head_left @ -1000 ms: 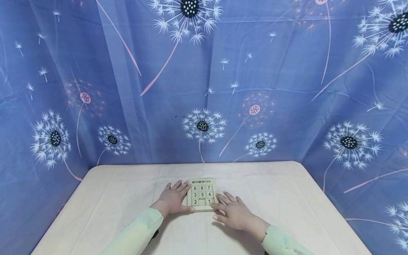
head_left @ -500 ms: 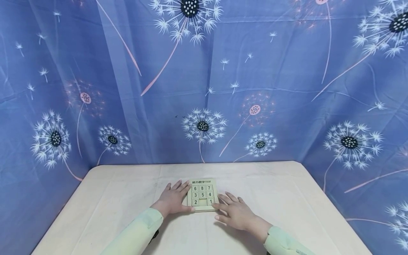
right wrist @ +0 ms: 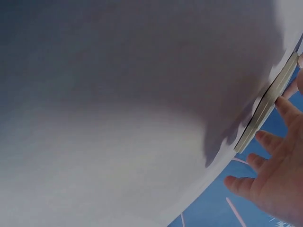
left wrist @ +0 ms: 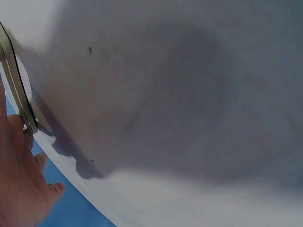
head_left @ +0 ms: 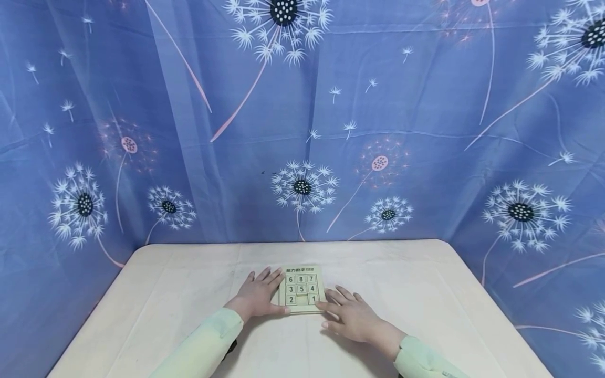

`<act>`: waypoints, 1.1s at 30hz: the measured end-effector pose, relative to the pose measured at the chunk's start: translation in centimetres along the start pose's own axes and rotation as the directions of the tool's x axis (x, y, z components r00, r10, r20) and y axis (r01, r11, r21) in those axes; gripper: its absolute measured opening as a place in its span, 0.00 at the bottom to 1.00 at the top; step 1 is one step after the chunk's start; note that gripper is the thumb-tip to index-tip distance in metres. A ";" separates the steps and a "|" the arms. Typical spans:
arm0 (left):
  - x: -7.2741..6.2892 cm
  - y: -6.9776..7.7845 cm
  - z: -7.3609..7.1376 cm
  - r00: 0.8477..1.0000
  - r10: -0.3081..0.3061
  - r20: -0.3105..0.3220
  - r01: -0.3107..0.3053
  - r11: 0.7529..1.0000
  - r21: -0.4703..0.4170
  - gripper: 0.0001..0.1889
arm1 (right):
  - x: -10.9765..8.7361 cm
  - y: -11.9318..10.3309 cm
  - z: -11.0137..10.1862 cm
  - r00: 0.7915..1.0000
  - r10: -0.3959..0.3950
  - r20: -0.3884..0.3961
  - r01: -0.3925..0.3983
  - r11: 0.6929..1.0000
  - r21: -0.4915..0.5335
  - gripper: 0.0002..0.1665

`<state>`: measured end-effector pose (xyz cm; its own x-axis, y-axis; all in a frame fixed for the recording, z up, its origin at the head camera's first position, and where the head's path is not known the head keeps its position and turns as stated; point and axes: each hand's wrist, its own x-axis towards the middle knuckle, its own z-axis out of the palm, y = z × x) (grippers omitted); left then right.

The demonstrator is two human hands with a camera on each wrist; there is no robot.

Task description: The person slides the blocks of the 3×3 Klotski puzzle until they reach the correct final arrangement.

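In the head view, a pale wooden number sliding puzzle [head_left: 300, 310] lies flat on the table. Its tiles read 6 8 7, then 3 5 4, then 2 and 1 with a gap between them. My left hand [head_left: 257, 297] rests along the puzzle's left side, fingers extended, thumb at the lower left corner. On the opposite side, my right hand [head_left: 354, 317] has its fingers spread, one fingertip at the tile marked 1 [head_left: 313, 299]. Both wrist views show the puzzle edge-on, by the left hand [left wrist: 21, 179] and the right hand [right wrist: 284, 165].
A cream-coloured cloth covers the table [head_left: 189, 283]. Behind it and along both sides hangs a blue curtain [head_left: 246, 210] with a dandelion print. Shadows of the arms fall across the cloth.
The tile marked 1 has slid slightly right, widening the gap beside the 2. My right hand has shifted slightly right with it. My left hand keeps its place against the puzzle.
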<state>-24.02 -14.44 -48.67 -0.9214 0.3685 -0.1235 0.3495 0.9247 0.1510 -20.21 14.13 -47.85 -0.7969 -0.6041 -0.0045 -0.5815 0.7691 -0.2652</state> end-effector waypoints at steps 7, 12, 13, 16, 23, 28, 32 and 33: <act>-0.2 0.1 -0.2 1.000 0.000 0.002 0.000 1.000 -0.006 0.52 | 0.7 0.0 -0.1 0.999 -0.036 -0.004 0.036 0.999 -0.012 0.32; -0.1 0.0 -0.1 1.000 0.007 -0.004 -0.007 1.000 0.001 0.52 | 1.5 -0.7 -0.1 0.999 -0.049 0.003 0.049 0.999 -0.013 0.32; -0.1 0.0 -0.1 1.000 0.007 -0.005 -0.007 1.000 0.000 0.52 | 1.7 -0.8 -0.1 0.999 -0.051 0.006 0.051 0.999 -0.014 0.32; 0.0 0.0 0.0 1.000 0.006 -0.004 -0.006 1.000 0.000 0.52 | 2.1 -1.2 0.1 0.999 -0.049 0.015 0.050 0.998 -0.025 0.32; 0.0 0.1 -0.1 1.000 -0.001 0.002 0.001 1.000 0.008 0.52 | 3.0 -1.4 0.6 0.999 -0.047 0.020 0.048 0.998 -0.049 0.34; -0.1 0.1 -0.2 1.000 -0.006 0.006 0.006 1.000 0.004 0.52 | 3.5 -1.5 0.7 0.998 -0.060 0.020 0.061 0.997 -0.048 0.34; -0.1 0.2 -0.1 1.000 -0.007 0.009 0.007 1.000 -0.001 0.52 | 3.8 -1.7 0.8 0.997 -0.064 0.033 0.065 0.997 -0.038 0.34; -0.1 0.2 -0.1 1.000 -0.008 0.011 0.008 1.000 0.000 0.52 | 3.8 -1.8 0.8 0.997 -0.061 0.038 0.063 0.997 -0.037 0.34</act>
<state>-23.91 -14.34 -48.52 -0.9221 0.3625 -0.1353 0.3425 0.9274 0.1503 -22.11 10.26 -48.15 -0.7530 -0.6576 -0.0248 -0.6359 0.7369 -0.2294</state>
